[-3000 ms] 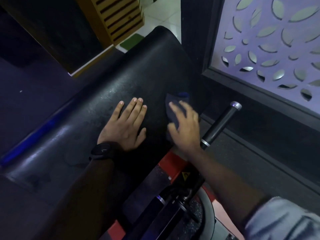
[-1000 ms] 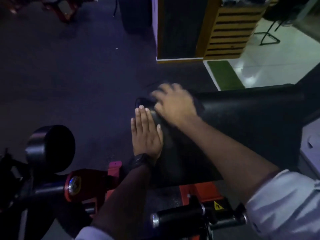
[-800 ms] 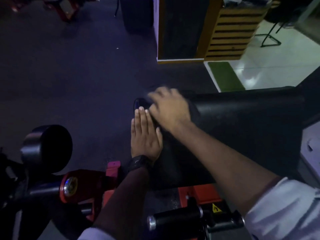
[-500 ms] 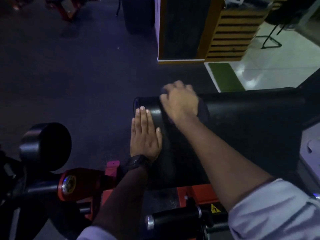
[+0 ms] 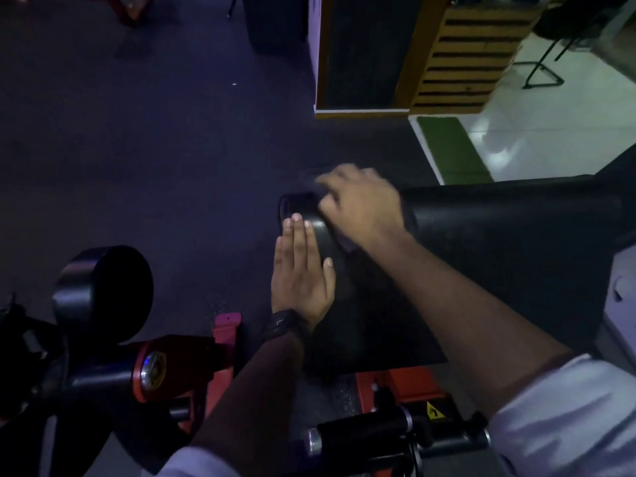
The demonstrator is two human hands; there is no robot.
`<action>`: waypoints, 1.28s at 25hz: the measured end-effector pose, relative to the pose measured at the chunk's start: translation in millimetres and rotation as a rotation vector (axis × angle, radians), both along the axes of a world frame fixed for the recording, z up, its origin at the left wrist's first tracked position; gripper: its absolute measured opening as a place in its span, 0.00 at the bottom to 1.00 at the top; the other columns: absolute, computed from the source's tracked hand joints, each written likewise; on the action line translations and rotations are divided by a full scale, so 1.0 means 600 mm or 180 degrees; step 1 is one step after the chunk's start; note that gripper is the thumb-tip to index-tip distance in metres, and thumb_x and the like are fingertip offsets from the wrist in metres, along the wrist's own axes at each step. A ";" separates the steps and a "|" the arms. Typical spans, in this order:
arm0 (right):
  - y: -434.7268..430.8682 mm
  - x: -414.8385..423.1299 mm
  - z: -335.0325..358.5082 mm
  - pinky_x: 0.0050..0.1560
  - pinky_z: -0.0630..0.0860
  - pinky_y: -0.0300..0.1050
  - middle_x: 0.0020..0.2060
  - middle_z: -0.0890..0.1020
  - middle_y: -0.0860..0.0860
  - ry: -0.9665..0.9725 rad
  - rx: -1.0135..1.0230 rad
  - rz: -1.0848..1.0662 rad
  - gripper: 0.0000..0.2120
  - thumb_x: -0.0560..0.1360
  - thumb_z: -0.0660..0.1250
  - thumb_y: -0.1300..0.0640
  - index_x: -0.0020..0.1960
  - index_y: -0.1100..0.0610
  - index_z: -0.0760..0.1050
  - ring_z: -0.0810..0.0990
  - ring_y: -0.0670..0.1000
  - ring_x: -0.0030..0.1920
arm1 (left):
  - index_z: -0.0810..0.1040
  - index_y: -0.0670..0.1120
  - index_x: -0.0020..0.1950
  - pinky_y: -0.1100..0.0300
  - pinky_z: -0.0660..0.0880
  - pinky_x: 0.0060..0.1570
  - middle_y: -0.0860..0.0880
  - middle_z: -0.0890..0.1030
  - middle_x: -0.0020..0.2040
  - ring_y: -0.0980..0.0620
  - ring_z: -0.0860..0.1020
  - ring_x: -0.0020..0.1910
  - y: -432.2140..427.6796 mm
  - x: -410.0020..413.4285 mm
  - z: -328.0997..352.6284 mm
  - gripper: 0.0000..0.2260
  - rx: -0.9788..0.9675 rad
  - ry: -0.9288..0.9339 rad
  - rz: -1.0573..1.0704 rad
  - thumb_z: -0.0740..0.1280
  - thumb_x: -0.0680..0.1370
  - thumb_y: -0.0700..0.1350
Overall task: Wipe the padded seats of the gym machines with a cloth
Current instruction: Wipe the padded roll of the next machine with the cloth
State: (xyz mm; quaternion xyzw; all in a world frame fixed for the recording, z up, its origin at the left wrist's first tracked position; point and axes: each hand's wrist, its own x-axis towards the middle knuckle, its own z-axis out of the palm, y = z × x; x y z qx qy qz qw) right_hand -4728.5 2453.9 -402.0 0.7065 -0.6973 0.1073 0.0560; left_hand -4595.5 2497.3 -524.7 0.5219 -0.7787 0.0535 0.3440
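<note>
Cloth (image 5: 346, 242) sits mostly hidden under my right hand (image 5: 361, 204), at the far left end of the padded seat (image 5: 499, 242). That grip looks curled down over the fabric, though blur softens the fingers. My left hand (image 5: 301, 270) lies flat on the seat's near left edge, grip apart, holding nothing. I judge the risk is overshooting: a stroke past the rounded end could drag the cloth off onto the floor (image 5: 155, 149), or run it into my left fingertips.
</note>
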 end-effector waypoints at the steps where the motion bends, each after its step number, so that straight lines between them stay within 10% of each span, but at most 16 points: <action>1: -0.007 -0.022 0.006 0.57 0.73 0.52 0.65 0.76 0.51 -0.0144 -0.0025 -0.0648 0.19 0.78 0.58 0.47 0.68 0.44 0.75 0.75 0.59 0.60 | 0.57 0.33 0.79 0.49 0.47 0.81 0.35 0.59 0.80 0.39 0.54 0.80 0.001 0.002 -0.001 0.29 0.0004 -0.0027 0.0004 0.55 0.82 0.48; 3: -0.001 -0.021 0.007 0.57 0.72 0.52 0.65 0.76 0.52 -0.0235 -0.0088 -0.1321 0.19 0.78 0.59 0.46 0.67 0.45 0.75 0.74 0.59 0.60 | 0.56 0.33 0.79 0.49 0.45 0.81 0.34 0.59 0.79 0.38 0.54 0.80 0.002 0.001 -0.004 0.29 -0.0076 -0.0162 0.0013 0.54 0.82 0.48; 8: 0.033 -0.004 -0.024 0.53 0.75 0.53 0.63 0.78 0.50 0.0179 -0.0254 0.0231 0.22 0.73 0.59 0.46 0.65 0.46 0.77 0.77 0.59 0.57 | 0.55 0.34 0.79 0.47 0.45 0.81 0.34 0.60 0.79 0.38 0.56 0.79 0.003 -0.001 -0.009 0.28 -0.0231 -0.0321 0.0014 0.52 0.83 0.47; 12: 0.022 -0.052 -0.005 0.56 0.72 0.52 0.64 0.76 0.51 -0.0251 -0.0190 -0.1476 0.19 0.77 0.60 0.45 0.66 0.46 0.75 0.74 0.59 0.59 | 0.56 0.34 0.79 0.45 0.45 0.80 0.34 0.60 0.79 0.38 0.54 0.80 0.002 -0.001 -0.009 0.26 -0.0255 -0.0421 -0.0036 0.50 0.85 0.48; 16: 0.045 -0.036 -0.032 0.52 0.75 0.53 0.62 0.79 0.50 0.0305 -0.0404 0.0214 0.21 0.73 0.62 0.47 0.64 0.47 0.78 0.77 0.60 0.56 | 0.57 0.35 0.79 0.46 0.43 0.80 0.34 0.61 0.79 0.39 0.55 0.79 0.001 0.000 -0.006 0.26 -0.0287 -0.0544 -0.0036 0.52 0.83 0.46; 20: 0.031 -0.084 -0.007 0.54 0.73 0.53 0.63 0.77 0.52 -0.0211 -0.0318 -0.1458 0.19 0.76 0.60 0.46 0.65 0.47 0.77 0.75 0.60 0.57 | 0.54 0.34 0.79 0.48 0.39 0.80 0.35 0.56 0.79 0.38 0.54 0.79 0.002 -0.010 0.000 0.28 -0.0365 -0.0930 -0.0299 0.53 0.80 0.42; 24: 0.066 -0.097 -0.031 0.50 0.75 0.53 0.62 0.79 0.50 0.0404 -0.0431 0.0072 0.21 0.72 0.61 0.47 0.63 0.47 0.78 0.77 0.61 0.55 | 0.57 0.34 0.79 0.49 0.43 0.80 0.35 0.59 0.80 0.38 0.55 0.79 0.005 -0.017 0.023 0.33 -0.0140 -0.0986 -0.0524 0.56 0.75 0.44; 28: 0.063 -0.132 -0.010 0.55 0.72 0.53 0.64 0.75 0.51 -0.0171 -0.0339 -0.1575 0.19 0.76 0.61 0.47 0.66 0.47 0.76 0.74 0.60 0.59 | 0.61 0.33 0.78 0.48 0.48 0.80 0.35 0.61 0.79 0.39 0.57 0.80 0.009 -0.074 0.056 0.30 0.0143 -0.0567 -0.0499 0.55 0.77 0.44; 32: 0.073 -0.166 -0.023 0.52 0.77 0.54 0.64 0.78 0.50 0.0327 -0.0297 0.0063 0.22 0.72 0.64 0.48 0.65 0.47 0.77 0.76 0.61 0.57 | 0.61 0.35 0.79 0.50 0.47 0.80 0.37 0.62 0.80 0.41 0.59 0.80 0.000 -0.126 0.058 0.26 0.0201 -0.0219 -0.0061 0.56 0.82 0.44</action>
